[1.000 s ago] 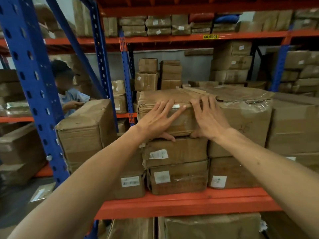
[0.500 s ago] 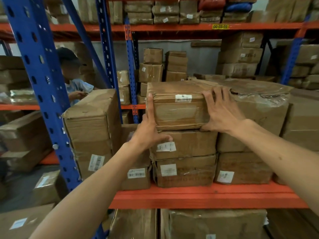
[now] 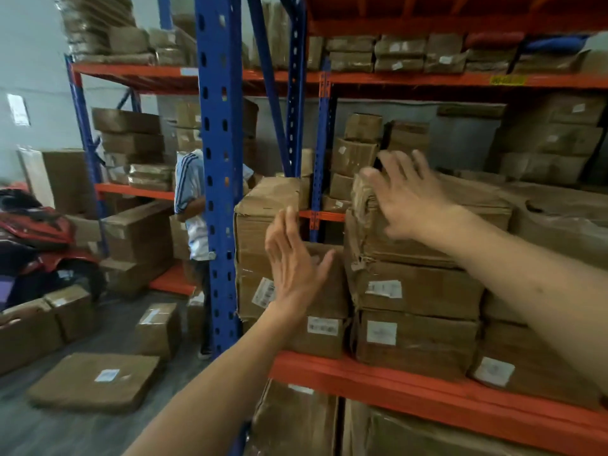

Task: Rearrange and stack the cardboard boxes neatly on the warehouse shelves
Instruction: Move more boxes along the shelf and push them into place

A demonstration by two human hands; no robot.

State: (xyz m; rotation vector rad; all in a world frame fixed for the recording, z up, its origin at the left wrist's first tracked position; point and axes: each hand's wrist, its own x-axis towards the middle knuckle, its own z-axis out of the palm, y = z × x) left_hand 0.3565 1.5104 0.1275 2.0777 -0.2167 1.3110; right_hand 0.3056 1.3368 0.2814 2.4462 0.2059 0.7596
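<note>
The right hand [image 3: 411, 199] lies spread and flat on the top corner of the crumpled brown cardboard box [image 3: 427, 225] that crowns the middle stack on the orange steel shelf [image 3: 427, 386]; its grip is wide, closed on nothing. The left hand [image 3: 292, 261] hovers open, fingers loose, before the tall creased carton [image 3: 263, 245] just beside that stack, holding nothing. To square the top box well, both palms should probably press its opposite ends evenly, since the soft, dented board looks likely to buckle. White labels [image 3: 383, 288] face outward
</note>
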